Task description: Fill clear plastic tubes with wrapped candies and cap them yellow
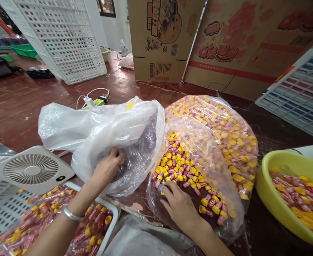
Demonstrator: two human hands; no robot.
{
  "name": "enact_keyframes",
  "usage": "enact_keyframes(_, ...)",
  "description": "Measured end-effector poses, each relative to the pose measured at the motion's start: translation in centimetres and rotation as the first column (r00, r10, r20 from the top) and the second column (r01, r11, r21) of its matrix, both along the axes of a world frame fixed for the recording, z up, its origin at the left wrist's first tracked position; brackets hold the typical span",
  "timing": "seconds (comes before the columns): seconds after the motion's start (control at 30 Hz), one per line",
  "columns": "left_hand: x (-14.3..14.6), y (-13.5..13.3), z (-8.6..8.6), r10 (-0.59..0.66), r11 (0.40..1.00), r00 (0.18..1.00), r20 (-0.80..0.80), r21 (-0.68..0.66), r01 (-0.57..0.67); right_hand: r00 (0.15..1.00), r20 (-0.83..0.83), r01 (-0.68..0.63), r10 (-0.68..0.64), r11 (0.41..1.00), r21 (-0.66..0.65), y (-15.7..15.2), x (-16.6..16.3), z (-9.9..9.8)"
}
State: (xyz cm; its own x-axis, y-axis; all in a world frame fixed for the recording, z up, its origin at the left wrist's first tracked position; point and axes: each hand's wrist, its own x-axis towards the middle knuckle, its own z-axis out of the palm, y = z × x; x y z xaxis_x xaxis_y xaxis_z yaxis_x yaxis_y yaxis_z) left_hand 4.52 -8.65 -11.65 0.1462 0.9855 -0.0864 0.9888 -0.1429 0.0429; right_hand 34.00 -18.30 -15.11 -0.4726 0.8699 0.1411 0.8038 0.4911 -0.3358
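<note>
My left hand (109, 165) reaches into the mouth of a white plastic bag (97, 124), its fingers curled. A speck of yellow shows at the fingertips, but what they hold is too small to make out. Clear plastic tubes (142, 145) lie inside this bag. My right hand (181, 206) rests at the opening of a clear plastic bag (199, 135), beside a pile of small red-and-white wrapped pieces with yellow caps (172, 160). Its thumb and fingers are apart, with nothing visible between them. A greyish covering sits on one fingertip.
Left, a white basket (116, 213) holds many finished-looking capped tubes, under a small fan (33, 170). A yellow basin (265, 177) with similar pieces stands right. Cardboard boxes (158, 64) and white crates (73, 46) stand behind; a power strip (97, 102) lies beyond the white bag.
</note>
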Motion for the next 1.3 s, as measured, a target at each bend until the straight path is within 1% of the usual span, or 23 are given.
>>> enact_keyframes(0.1, -0.4, 0.3, -0.5, -0.026, 0.999, 0.998, 0.056, 0.027, 0.024, 0.999, 0.046, 0.018, -0.018, 1.000, -0.016, -0.1, -0.6, -0.8)
enact_keyframes(0.2, -0.3, -1.0, -0.2, -0.065, 0.995, 0.961, 0.268, 0.088, 0.043, 0.996, -0.056, 0.068, -0.068, 0.998, 0.000, 0.1, 0.3, -0.4)
enact_keyframes(0.23, 0.0, -1.8, 0.1, -0.070, 0.995, 0.929, 0.364, 0.089, 0.040, 0.987, -0.121, 0.107, -0.104, 0.994, 0.019, 0.2, 0.8, 0.2)
enact_keyframes(0.3, 1.2, -3.6, 0.8, -0.075, 0.997, 0.836, 0.543, 0.029, 0.070, 0.946, -0.279, 0.182, -0.163, 0.982, 0.042, 0.3, 1.7, 1.9)
enact_keyframes(0.33, 2.2, -4.6, 1.2, -0.084, 0.993, 0.779, 0.621, -0.017, 0.120, 0.918, -0.355, 0.200, -0.174, 0.979, 0.037, 0.3, 2.1, 3.0)
enact_keyframes(0.4, 4.3, -6.3, 1.7, -0.099, 0.958, 0.665, 0.740, -0.109, 0.264, 0.870, -0.470, 0.171, -0.150, 0.985, 0.003, 0.4, 2.5, 4.9)
enact_keyframes(0.47, 6.3, -7.4, 2.0, -0.072, 0.917, 0.574, 0.816, -0.172, 0.359, 0.836, -0.530, 0.144, -0.140, 0.989, -0.035, 0.4, 2.5, 6.2)
enact_keyframes(0.53, 7.8, -8.0, 1.9, 0.009, 0.899, 0.508, 0.861, -0.230, 0.374, 0.827, -0.539, 0.144, -0.157, 0.987, -0.067, 0.5, 2.2, 6.8)
enact_keyframes(0.6, 8.6, -8.3, 1.8, 0.091, 0.889, 0.455, 0.886, -0.278, 0.364, 0.840, -0.523, 0.121, -0.145, 0.989, -0.080, 0.5, 2.0, 7.0)
enact_keyframes(0.7, 9.2, -8.4, 1.7, 0.182, 0.865, 0.370, 0.911, -0.327, 0.381, 0.855, -0.517, 0.011, -0.039, 0.998, -0.057, 0.8, 1.8, 7.1)
enact_keyframes(0.77, 9.5, -8.4, 1.8, 0.272, 0.839, 0.281, 0.920, -0.370, 0.399, 0.861, -0.508, -0.066, 0.035, 0.997, -0.043, 0.8, 1.6, 7.1)
enact_keyframes(0.83, 10.0, -8.5, 1.8, 0.387, 0.819, 0.176, 0.905, -0.425, 0.386, 0.888, -0.452, -0.109, 0.090, 0.994, -0.017, 0.7, 1.2, 6.7)
enact_keyframes(0.9, 10.6, -8.7, 1.7, 0.461, 0.818, 0.077, 0.884, -0.457, 0.348, 0.921, -0.373, -0.097, 0.112, 0.994, 0.058, 0.4, 0.5, 6.0)
enact_keyframes(0.97, 11.3, -8.8, 1.5, 0.491, 0.823, -0.019, 0.871, -0.456, 0.339, 0.940, -0.321, -0.061, 0.113, 0.984, 0.169, 0.2, -0.4, 5.2)
enact_keyframes(1.03, 11.9, -9.0, 1.2, 0.511, 0.815, -0.106, 0.853, -0.441, 0.376, 0.940, -0.319, -0.037, 0.121, 0.966, 0.257, 0.0, -1.2, 4.5)
enact_keyframes(1.07, 12.0, -9.0, 1.2, 0.528, 0.801, -0.133, 0.839, -0.439, 0.406, 0.938, -0.324, -0.035, 0.127, 0.961, 0.274, -0.1, -1.4, 4.3)
enact_keyframes(1.1, 11.9, -9.0, 1.1, 0.541, 0.786, -0.132, 0.831, -0.443, 0.432, 0.937, -0.321, -0.046, 0.135, 0.962, 0.270, 0.0, -1.5, 4.2)
enact_keyframes(1.13, 11.6, -8.9, 1.2, 0.540, 0.776, -0.096, 0.836, -0.451, 0.442, 0.939, -0.310, -0.068, 0.146, 0.966, 0.249, 0.0, -1.4, 4.1)
enact_keyframes(1.17, 10.9, -8.6, 1.3, 0.511, 0.783, -0.021, 0.859, -0.456, 0.424, 0.945, -0.289, -0.091, 0.151, 0.974, 0.209, 0.2, -1.1, 4.1)
enact_keyframes(1.2, 10.0, -8.3, 1.5, 0.445, 0.813, 0.093, 0.891, -0.445, 0.376, 0.953, -0.264, -0.108, 0.148, 0.981, 0.161, 0.4, -0.7, 4.2)
enact_keyframes(1.23, 8.8, -7.8, 1.7, 0.347, 0.860, 0.241, 0.906, -0.410, 0.303, 0.962, -0.241, -0.105, 0.131, 0.987, 0.119, 0.7, -0.3, 4.1)
enact_keyframes(1.27, 7.4, -7.1, 1.9, 0.235, 0.912, 0.413, 0.880, -0.347, 0.220, 0.970, -0.226, -0.071, 0.092, 0.993, 0.097, 0.9, 0.2, 4.0)
enact_keyframes(1.3, 5.8, -6.4, 2.0, 0.130, 0.955, 0.589, 0.798, -0.261, 0.143, 0.975, -0.220, -0.011, 0.032, 0.995, 0.096, 1.2, 0.7, 3.8)
